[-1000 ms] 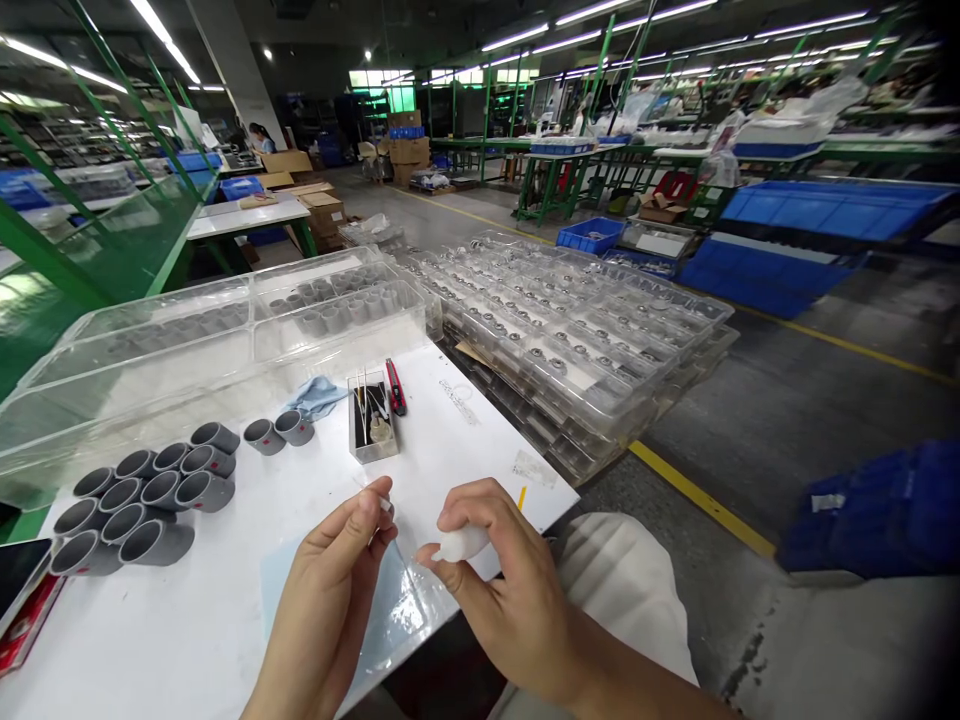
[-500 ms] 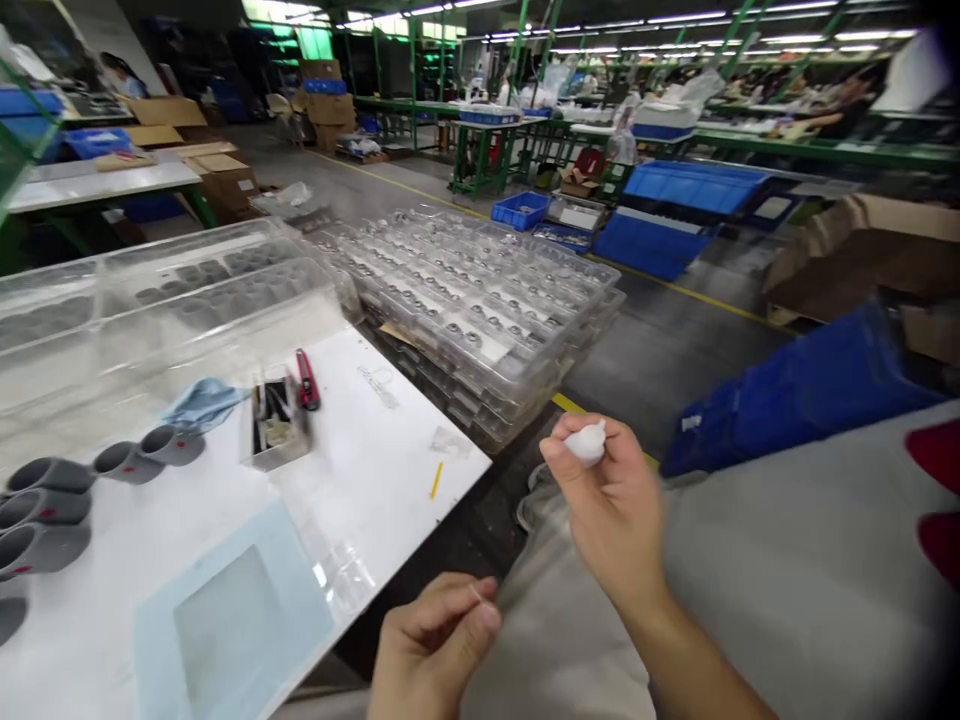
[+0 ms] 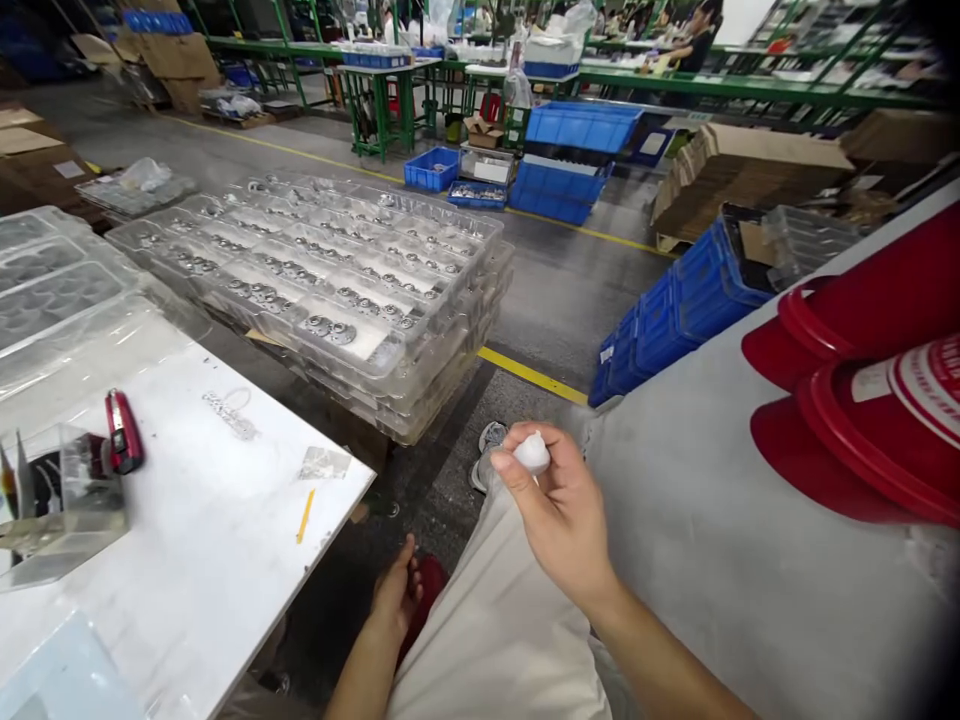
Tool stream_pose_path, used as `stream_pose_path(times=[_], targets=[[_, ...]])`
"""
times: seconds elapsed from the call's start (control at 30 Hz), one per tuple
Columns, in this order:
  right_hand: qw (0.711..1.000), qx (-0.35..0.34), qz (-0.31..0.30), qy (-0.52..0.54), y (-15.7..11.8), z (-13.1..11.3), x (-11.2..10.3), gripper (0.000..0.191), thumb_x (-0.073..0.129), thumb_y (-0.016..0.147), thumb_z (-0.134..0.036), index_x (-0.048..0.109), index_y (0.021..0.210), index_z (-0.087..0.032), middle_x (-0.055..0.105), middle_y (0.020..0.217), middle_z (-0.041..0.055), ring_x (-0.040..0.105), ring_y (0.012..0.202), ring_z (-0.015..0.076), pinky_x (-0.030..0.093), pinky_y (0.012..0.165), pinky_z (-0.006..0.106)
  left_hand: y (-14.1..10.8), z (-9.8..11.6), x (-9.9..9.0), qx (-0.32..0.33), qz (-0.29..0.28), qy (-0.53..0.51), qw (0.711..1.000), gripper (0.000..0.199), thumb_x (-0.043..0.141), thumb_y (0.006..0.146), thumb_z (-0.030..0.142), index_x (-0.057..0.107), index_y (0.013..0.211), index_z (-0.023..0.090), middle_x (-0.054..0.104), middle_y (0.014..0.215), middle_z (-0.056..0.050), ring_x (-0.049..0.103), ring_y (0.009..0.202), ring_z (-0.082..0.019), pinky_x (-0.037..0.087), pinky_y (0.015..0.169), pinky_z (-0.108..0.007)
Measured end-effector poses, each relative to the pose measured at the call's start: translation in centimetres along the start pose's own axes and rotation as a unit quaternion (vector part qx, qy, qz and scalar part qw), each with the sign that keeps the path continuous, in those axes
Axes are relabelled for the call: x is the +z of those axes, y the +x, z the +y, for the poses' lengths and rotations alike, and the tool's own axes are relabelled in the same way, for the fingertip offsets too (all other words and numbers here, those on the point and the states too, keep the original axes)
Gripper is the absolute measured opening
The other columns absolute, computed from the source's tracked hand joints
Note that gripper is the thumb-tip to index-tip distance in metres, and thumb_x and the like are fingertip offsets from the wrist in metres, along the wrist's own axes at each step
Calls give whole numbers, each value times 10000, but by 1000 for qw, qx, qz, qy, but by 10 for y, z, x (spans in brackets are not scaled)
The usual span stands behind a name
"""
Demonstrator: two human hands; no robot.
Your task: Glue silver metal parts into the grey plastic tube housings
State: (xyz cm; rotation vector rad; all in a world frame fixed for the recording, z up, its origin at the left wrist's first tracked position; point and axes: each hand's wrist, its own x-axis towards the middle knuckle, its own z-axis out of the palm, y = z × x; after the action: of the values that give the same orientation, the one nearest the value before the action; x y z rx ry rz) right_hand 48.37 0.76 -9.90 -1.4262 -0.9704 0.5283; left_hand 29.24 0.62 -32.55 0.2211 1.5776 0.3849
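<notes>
Raised over my lap, my right hand [image 3: 562,515] pinches a small white rounded piece [image 3: 532,454] between thumb and fingers. The piece has a little nub on top; its exact kind I cannot make out, and its lower part is hidden by the fingers. Lower down, my left hand [image 3: 394,595] hangs beside the table edge, near my leg. Its fingers are loosely bent and apart, and nothing shows in them. A red object [image 3: 429,590] lies just behind and below that hand, mostly covered by it and my trousers.
The white table [image 3: 195,510] at left holds a red utility knife [image 3: 122,432], a clear box [image 3: 82,500] of tools and a yellow strip [image 3: 305,516]. Stacked clear trays [image 3: 420,380] stand ahead. Blue crates [image 3: 667,310] and red buckets [image 3: 885,430] are at right.
My view has turned right. The left hand has dropped below the table edge and opened; the thin strand it pinched no longer shows. My right hand still holds the white piece.
</notes>
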Motion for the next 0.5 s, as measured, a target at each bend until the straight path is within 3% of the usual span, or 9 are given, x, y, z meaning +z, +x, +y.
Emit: stream_pose_path(times=[0.2,0.3,0.4,0.5], targets=[[1000,11,-6,-12,-2,5,-11,137,722,965,-317,644,1075,-292,677,1009,-14,642,933,161,520,829,301,31,-3,14,-22,6,86,996,327,701,986,340,662,1266,176,710,1253,-92,726,1019,-239,636,845,-441],[1000,14,-10,-26,-6,3,-19,126,713,973,-319,644,1075,-290,675,1016,-7,644,954,172,525,848,311,39,2,31,-26,3,104,994,332,707,982,328,661,1275,179,705,1269,-90,724,1041,-251,635,857,-448],[999,21,-9,-32,-10,1,-27,118,706,980,-324,641,1071,-289,668,1014,-3,643,962,180,532,857,318,46,24,59,-5,-14,101,995,324,707,983,330,664,1266,178,711,1243,-84,730,1011,-243,640,830,-429],[999,17,-6,-36,-13,0,-34,124,703,982,-321,640,1085,-297,658,1019,-5,633,982,179,528,886,319,53,62,85,42,-44,81,995,311,691,995,342,663,1255,174,721,1207,-83,733,954,-217,644,791,-403]])
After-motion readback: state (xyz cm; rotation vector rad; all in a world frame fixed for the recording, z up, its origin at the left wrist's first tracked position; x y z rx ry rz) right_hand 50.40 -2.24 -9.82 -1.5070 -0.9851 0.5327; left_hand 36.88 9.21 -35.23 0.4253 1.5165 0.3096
